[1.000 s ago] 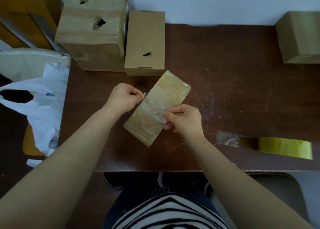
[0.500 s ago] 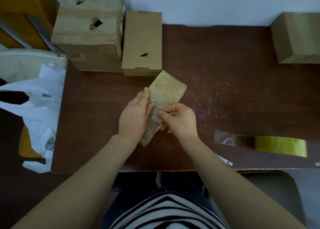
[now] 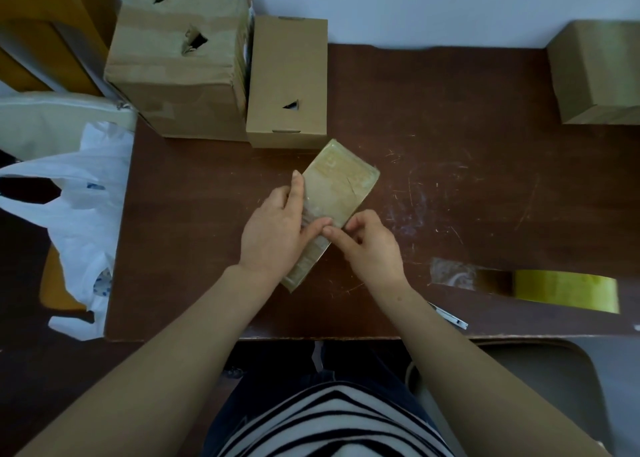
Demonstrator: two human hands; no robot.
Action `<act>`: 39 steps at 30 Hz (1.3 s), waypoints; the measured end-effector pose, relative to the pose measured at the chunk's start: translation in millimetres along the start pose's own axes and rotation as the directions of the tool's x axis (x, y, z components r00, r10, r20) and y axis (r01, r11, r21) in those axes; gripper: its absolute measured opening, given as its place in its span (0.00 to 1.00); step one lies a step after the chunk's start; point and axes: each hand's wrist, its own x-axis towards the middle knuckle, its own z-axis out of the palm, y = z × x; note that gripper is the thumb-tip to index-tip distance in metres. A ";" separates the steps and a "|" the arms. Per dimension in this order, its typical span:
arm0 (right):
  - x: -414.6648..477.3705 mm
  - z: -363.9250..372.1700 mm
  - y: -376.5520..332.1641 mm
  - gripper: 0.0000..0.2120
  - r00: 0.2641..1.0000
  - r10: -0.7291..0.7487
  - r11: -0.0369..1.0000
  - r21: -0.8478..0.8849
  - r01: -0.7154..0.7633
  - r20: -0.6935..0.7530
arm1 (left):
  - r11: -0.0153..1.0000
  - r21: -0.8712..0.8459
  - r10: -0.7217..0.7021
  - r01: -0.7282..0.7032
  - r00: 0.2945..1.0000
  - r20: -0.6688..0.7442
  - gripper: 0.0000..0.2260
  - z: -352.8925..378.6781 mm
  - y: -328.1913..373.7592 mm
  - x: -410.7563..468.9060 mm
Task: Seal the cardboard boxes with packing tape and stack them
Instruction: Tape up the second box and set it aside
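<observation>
So the small flat box [image 3: 341, 183] is the one being worked on right now. It lies diagonally in the middle of the table [image 3: 467, 179], just in front of the medium box [image 3: 287, 76], and it looks glossy all over, like it's already got a good layer of tape on it.

The left hand [image 3: 273, 235] lies flat along its left side, fingers straight, pressing down. The right hand [image 3: 370, 245] comes in from the other side, index finger on the box right next to the left thumb and the other fingers curled in. I honestly can't tell if it's pinching a tape end or just rubbing it flat. The hands are close together, basically touching.

My guess is this one's nearly sealed and this is the smoothing-down bit.

What's left looks like most of the job though. The big battered box [image 3: 176, 72] and the medium box stand side by side at the back left, and another box [image 3: 595, 72] sits well apart at the far right. Nothing's stacked yet.

The tape roll [image 3: 564, 290] is near the front right edge with its loose end stuck to the table, and a small cutter [image 3: 448, 316] lies by the right forearm, so everything's within reach for the next box
</observation>
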 end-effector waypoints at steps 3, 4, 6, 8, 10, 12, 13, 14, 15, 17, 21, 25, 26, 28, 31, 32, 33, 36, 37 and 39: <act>-2.9 5.1 7.9 0.10 1.000 0.014 0.973 0.230 -0.011 -0.009 | 0.990 0.141 0.010 -0.012 1.000 0.015 0.44 2.1 3.3 -1.5; -3.6 5.6 9.8 0.10 0.998 0.040 0.959 0.281 -0.027 -0.040 | 0.986 0.167 0.010 -0.013 1.000 0.018 0.46 2.3 3.9 -1.8; -4.1 5.6 8.8 0.14 0.990 0.126 0.917 0.387 -0.094 -0.057 | 0.980 0.198 0.011 -0.016 1.000 0.025 0.49 2.1 5.2 -2.7; -0.5 6.1 4.9 0.18 0.983 0.183 0.900 0.404 -0.164 -0.008 | 0.970 0.242 0.008 -0.021 0.998 0.054 0.54 1.6 8.0 -3.8; 4.2 6.2 -0.6 0.19 0.982 0.180 0.913 0.364 -0.185 0.048 | 0.958 0.287 -0.010 -0.017 0.996 0.092 0.58 0.9 11.7 -4.4; 7.2 5.2 -3.4 0.16 0.978 0.183 0.887 0.412 -0.209 0.102 | 0.948 0.317 -0.005 -0.023 0.996 0.086 0.56 1.4 15.7 -5.6; 7.9 4.5 -3.4 0.15 0.974 0.189 0.871 0.437 -0.225 0.125 | 0.937 0.345 0.033 -0.050 0.998 0.053 0.52 3.1 17.9 -7.6; 8.7 3.8 -2.7 0.14 0.971 0.193 0.864 0.446 -0.236 0.141 | 0.923 0.374 0.097 -0.094 0.995 0.012 0.46 5.5 20.0 -10.8; 9.2 3.2 -1.9 0.14 0.969 0.194 0.864 0.441 -0.243 0.152 | 0.907 0.395 0.167 -0.148 0.986 -0.015 0.40 9.5 21.9 -14.3; 10.7 2.6 -0.5 0.15 0.968 0.191 0.868 0.432 -0.245 0.166 | 0.892 0.384 0.253 -0.238 0.967 0.012 0.32 19.6 23.3 -19.5; 11.7 4.2 2.9 0.14 0.969 0.188 0.885 0.400 -0.239 0.162 | 0.913 0.312 0.259 -0.262 0.964 0.052 0.35 20.3 22.5 -19.8; 12.2 5.0 2.6 0.17 0.970 0.175 0.889 0.397 -0.229 0.167 | 0.959 0.284 -0.012 0.014 1.000 -0.010 0.49 5.5 18.5 -14.5; 11.8 6.0 2.4 0.18 0.970 0.171 0.886 0.404 -0.229 0.175 | 0.956 0.286 -0.078 0.069 0.997 0.019 0.50 5.2 17.1 -13.4; 11.1 7.2 2.6 0.19 0.968 0.167 0.879 0.417 -0.233 0.189 | 0.956 0.279 -0.112 0.095 0.993 0.046 0.51 7.4 17.0 -12.0; 11.1 6.0 2.3 0.19 0.965 0.176 0.881 0.408 -0.242 0.193 | 0.953 0.293 -0.085 0.078 0.996 0.011 0.53 9.7 20.1 -12.8; 11.1 5.6 2.0 0.19 0.964 0.176 0.880 0.407 -0.244 0.197 | 0.951 0.306 -0.052 0.053 0.999 -0.014 0.54 10.3 21.0 -13.2; 11.4 5.5 2.0 0.20 0.963 0.174 0.878 0.411 -0.246 0.205 | 0.949 0.314 -0.017 0.022 1.000 -0.020 0.54 11.1 21.3 -12.9; 11.4 7.5 4.6 0.21 0.960 0.179 0.871 0.419 -0.257 0.216 | 0.950 0.311 0.007 -0.003 1.000 -0.012 0.54 11.8 23.2 -14.5; 11.8 7.6 5.4 0.20 0.959 0.186 0.871 0.416 -0.261 0.212 | 0.948 0.318 0.026 -0.020 1.000 -0.014 0.54 11.7 24.7 -15.8; 13.3 6.8 5.2 0.20 0.955 0.196 0.870 0.409 -0.274 0.223 | 0.938 0.329 0.115 -0.114 0.993 0.017 0.51 12.7 27.6 -17.0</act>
